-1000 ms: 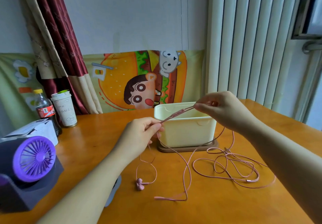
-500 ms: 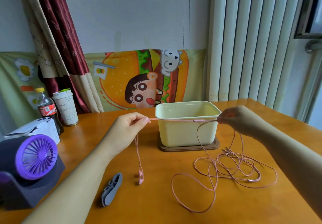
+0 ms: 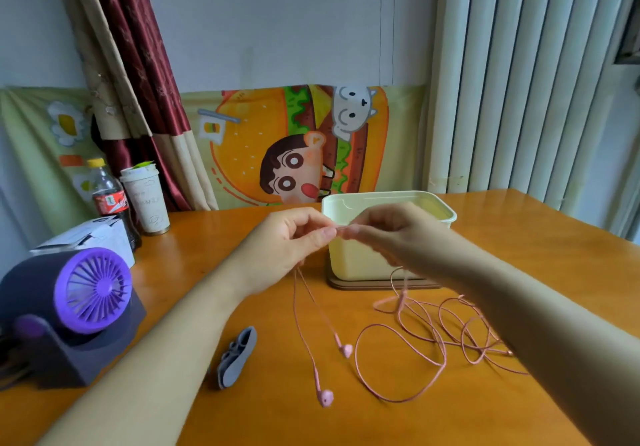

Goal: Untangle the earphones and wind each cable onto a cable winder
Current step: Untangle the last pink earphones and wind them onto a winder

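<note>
Two hands are meeting over the table (image 3: 519,255), in front of the tub (image 3: 349,262). Far left, a purple fan (image 3: 86,293) is standing by a white box (image 3: 86,237), with a bottle (image 3: 109,199) and a cup (image 3: 147,199) sitting behind them. A grey winder (image 3: 239,355) is lying untouched on the table, just beside the left forearm. The left hand (image 3: 287,244) is pinching the pink cable (image 3: 443,352) between thumb and fingertips. Two thin strands are hanging from that hand down to the earbuds (image 3: 325,397), which are lying apart from each other, near the winder. The right hand (image 3: 388,234), blurred, is pinching the same cable right against the left fingertips. Below that hand, the rest of the cable is dropping to the table and lying in loose, overlapping loops near the tub, which is sitting on a brown base.
</note>
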`<state>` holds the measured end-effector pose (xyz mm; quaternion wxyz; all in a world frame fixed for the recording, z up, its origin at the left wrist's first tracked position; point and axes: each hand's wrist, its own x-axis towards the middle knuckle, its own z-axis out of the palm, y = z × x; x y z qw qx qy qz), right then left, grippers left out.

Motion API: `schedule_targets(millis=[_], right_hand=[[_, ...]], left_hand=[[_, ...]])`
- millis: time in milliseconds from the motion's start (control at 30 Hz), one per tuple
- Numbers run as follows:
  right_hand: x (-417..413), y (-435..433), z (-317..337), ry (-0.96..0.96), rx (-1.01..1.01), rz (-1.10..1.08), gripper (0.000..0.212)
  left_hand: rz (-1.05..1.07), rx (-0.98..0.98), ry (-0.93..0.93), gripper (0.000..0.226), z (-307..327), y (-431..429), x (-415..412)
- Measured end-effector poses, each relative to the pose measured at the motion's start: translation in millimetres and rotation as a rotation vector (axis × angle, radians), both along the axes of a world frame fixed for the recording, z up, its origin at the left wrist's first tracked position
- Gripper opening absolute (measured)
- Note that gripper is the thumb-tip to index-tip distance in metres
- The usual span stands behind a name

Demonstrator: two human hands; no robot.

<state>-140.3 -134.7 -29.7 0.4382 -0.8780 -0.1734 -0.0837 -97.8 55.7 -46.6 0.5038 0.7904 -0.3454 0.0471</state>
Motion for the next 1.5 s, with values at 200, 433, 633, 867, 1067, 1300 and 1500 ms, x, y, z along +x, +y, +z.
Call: schedule_targets(millis=[200,433,633,867,1067,1300,1500], right_hand=[[7.2,-6.2,7.3,0.022,0.113,-0.098,0.021],[11.9,7.7,1.6,0.019,0.022,-0.1,0.02],[11.1,10.3,2.7,-0.009,-0.097,-0.086,0.023],[11.6,-4.9,20.5,-0.145,-0.164,-0.129,0.023],[0.2,-13.5,38.2,-0.279,-0.214,-0.114,0.017],[-9.0,-18.8,45.8,-0.322,-0.231,-0.084,0.004],[-15.3,-17.6,43.3,-0.308,-0.246,-0.047,0.006]], left_hand=[[0.176,0.322,0.266,0.02,-51.0,52.9,7.8],[0.38,1.016,0.338,0.069,-87.1,84.9,14.3],[0.426,1.184,0.373,0.036,-96.9,82.2,15.9],[0.274,0.264,0.635,0.024,-62.5,49.3,18.5],[0.032,-0.05,0.644,0.031,-15.0,4.6,4.3],[-0.079,-0.119,0.655,0.037,10.7,-25.8,-12.1],[-0.126,-0.284,0.733,0.049,12.7,-31.7,-17.2]])
